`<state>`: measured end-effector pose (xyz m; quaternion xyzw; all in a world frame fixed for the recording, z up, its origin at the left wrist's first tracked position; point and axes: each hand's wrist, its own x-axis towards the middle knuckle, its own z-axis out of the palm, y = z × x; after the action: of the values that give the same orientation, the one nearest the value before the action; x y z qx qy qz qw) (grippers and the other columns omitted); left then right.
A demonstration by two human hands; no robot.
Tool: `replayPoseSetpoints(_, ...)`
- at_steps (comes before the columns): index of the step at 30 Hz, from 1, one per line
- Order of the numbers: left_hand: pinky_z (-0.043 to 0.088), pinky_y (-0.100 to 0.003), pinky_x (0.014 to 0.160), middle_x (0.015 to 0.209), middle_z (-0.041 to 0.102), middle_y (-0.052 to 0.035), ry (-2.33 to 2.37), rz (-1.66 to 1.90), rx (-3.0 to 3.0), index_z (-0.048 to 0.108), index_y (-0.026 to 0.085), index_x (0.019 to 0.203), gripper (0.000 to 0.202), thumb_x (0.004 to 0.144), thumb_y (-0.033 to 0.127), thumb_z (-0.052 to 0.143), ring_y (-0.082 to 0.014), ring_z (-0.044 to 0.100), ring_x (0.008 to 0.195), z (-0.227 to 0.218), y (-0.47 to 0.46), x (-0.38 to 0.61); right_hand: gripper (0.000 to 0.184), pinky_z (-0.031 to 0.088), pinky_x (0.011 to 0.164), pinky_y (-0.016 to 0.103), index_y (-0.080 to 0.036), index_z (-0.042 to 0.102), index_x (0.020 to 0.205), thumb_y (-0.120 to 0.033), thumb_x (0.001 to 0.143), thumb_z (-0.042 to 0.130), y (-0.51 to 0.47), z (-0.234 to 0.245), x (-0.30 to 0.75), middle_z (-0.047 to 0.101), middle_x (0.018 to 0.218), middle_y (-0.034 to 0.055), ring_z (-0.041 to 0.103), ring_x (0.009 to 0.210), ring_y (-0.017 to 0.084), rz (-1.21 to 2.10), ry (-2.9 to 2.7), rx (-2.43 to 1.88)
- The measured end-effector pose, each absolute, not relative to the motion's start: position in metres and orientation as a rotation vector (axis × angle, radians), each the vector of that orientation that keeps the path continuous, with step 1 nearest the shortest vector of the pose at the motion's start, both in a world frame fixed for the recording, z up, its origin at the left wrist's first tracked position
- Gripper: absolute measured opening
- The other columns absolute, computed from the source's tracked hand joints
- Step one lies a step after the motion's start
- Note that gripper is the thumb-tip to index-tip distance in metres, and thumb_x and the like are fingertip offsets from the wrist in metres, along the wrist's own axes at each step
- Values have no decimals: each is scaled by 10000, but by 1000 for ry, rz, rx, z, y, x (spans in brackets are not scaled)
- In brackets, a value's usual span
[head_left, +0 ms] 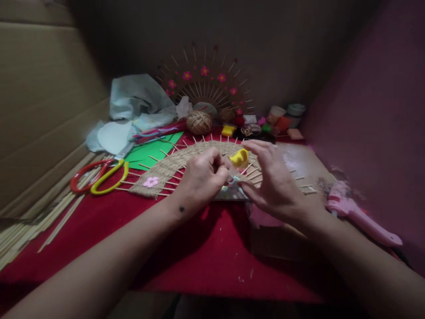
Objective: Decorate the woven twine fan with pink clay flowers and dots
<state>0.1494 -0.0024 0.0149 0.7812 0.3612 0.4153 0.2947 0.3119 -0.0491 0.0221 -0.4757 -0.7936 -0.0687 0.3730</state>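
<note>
My left hand point(206, 175) is closed in a pinch over the middle of a woven twine fan point(172, 165) with thin sticks poking out of its edge. What the fingertips hold is too small and blurred to name. My right hand point(274, 181) stays open opposite it, thumb and fingers spread apart. Between the two hands is a glossy yellow lump point(239, 158), perhaps clay in clear wrap. Under the fingers a pale patterned surface point(229, 194) partly shows. A pink flower point(151, 182) sits at the fan's left end.
Scissors point(99, 177) and bamboo sticks point(56, 212) lie left. A pink glue gun point(361, 215) rests on the right. Behind are green paper point(149, 153), a twine ball point(199, 122) and small tubs point(295, 114). A flowered fan point(204, 82) leans on the wall. Red cloth point(199, 248) covers the table.
</note>
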Motion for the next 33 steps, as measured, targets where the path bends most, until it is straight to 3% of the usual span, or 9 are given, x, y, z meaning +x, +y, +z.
replayPoseSetpoints(2, 463, -245, 583, 673, 621, -1, 912, 1056, 2069, 508, 171, 690, 95, 730, 85, 498, -115, 583, 618, 18, -4, 148, 587, 355, 950, 458, -131, 371, 1281, -204, 745, 596, -45, 19, 314, 489, 1257, 171, 411, 1163, 289, -259, -2135, -1206)
replayPoseSetpoints(5, 447, -231, 514, 596, 600, 9, 940, 1008, 2055, 519, 164, 641, 101, 723, 106, 524, -106, 558, 546, 25, -8, 148, 370, 406, 859, 450, -133, 489, 1171, -204, 810, 526, -43, 13, 313, 598, 1072, 152, 503, 1007, 283, -329, -2229, -1249)
replayPoseSetpoints(8, 458, -226, 482, 537, 591, 15, 950, 975, 1895, 508, 161, 610, 123, 722, 114, 531, -102, 561, 491, 30, -9, 148, 245, 446, 751, 397, -117, 559, 1039, -153, 825, 446, -45, 13, 311, 604, 930, 142, 528, 858, 246, -310, -2227, -1272)
replayPoseSetpoints(13, 459, -228, 474, 554, 583, 20, 1003, 1032, 1883, 518, 167, 685, 72, 742, 153, 559, -104, 561, 480, 24, -4, 145, 271, 456, 669, 338, -82, 585, 1008, -124, 766, 471, -49, 17, 310, 563, 878, 118, 525, 773, 208, -49, -2176, -1330)
replayPoseSetpoints(19, 427, -231, 595, 704, 576, 0, 892, 1151, 2279, 608, 166, 737, 69, 757, 105, 585, -108, 540, 649, 17, -4, 140, 371, 448, 741, 365, -123, 541, 1130, -129, 763, 486, -47, 19, 315, 560, 902, 91, 538, 823, 207, 100, -2144, -1385)
replayPoseSetpoints(25, 395, -250, 600, 675, 547, -6, 910, 1179, 2358, 708, 188, 885, 139, 802, 221, 603, -120, 500, 642, 20, -10, 143, 341, 449, 729, 370, -130, 533, 1098, -128, 762, 476, -49, 20, 312, 538, 873, 84, 522, 789, 203, 190, -2149, -1371)
replayPoseSetpoints(33, 412, -233, 606, 681, 598, 3, 902, 1082, 2276, 714, 193, 805, 87, 768, 185, 636, -106, 532, 631, 23, -12, 144, 274, 450, 718, 342, -137, 541, 1044, -106, 780, 473, -53, 21, 309, 536, 876, 79, 520, 796, 194, 250, -2160, -1350)
